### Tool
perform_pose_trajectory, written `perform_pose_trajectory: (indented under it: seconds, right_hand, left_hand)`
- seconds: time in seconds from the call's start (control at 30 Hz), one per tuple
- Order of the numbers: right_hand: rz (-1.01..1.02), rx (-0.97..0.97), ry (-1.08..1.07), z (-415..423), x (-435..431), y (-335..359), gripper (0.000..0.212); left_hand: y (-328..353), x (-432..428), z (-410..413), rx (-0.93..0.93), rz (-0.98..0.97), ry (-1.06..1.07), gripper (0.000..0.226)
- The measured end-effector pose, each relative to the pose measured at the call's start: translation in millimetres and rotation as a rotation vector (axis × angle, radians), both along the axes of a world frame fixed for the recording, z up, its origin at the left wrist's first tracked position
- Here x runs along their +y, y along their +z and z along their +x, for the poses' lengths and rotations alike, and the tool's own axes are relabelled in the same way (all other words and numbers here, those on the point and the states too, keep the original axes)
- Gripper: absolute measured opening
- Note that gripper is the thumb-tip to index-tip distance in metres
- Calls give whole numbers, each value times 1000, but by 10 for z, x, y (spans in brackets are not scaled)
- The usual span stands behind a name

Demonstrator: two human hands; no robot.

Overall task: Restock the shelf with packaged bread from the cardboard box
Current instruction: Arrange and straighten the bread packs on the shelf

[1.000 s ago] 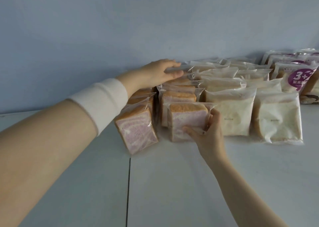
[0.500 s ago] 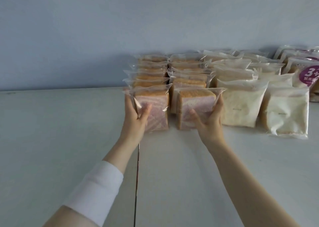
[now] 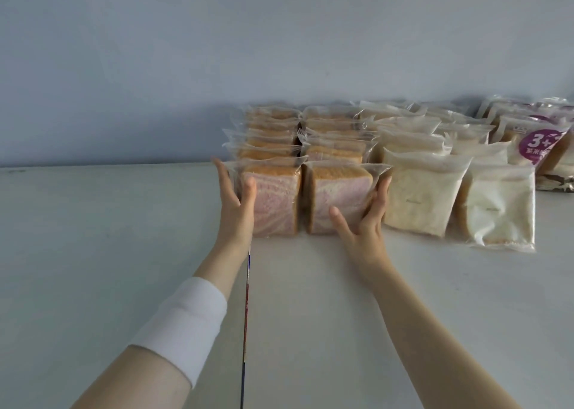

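Both hands have dropped to the front of the pink rows: a second ago the left hand [image 3: 234, 200] reached over the back packs, now it lies open against the front-left pack [image 3: 275, 202]. Spread too, the right hand [image 3: 368, 222] seems to cup the front-right pack [image 3: 340, 198]. Squaring up on the shelf [image 3: 124, 237], I'd say; the box is out of view.

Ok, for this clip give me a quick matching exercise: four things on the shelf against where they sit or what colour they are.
Things:
1. left hand
2. right hand
3. white bread packs
4. purple-label pack

Descriptions:
A. far right, at the back
B. on the left pink-swirl pack
C. pale, right of the pink-swirl rows
D. on the right pink-swirl pack

Pairs: 1-B, 2-D, 3-C, 4-A
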State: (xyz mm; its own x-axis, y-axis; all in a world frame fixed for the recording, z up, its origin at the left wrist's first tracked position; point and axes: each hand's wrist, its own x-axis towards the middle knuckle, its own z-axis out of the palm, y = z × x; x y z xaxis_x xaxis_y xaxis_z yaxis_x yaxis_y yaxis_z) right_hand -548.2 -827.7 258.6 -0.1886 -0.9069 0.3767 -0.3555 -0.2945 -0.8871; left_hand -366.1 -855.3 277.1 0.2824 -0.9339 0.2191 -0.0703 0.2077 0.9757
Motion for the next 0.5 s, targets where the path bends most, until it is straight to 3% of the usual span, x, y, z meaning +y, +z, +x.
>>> perform_pose_trajectory:
  seconds: [0.27,0.37,0.5]
  right_hand:
    - [105,-18,-53,129,-218,64,95]
    - [136,-7,-13,32,-190,62,93]
    - [135,14,18,-36,-130,18,95]
  left_hand:
    - [46,-115,-216,-2,-151,20,68]
    - [33,-96,-174,12,-140,-13,75]
    - [-38,-131,-159,78,-95,-14,68]
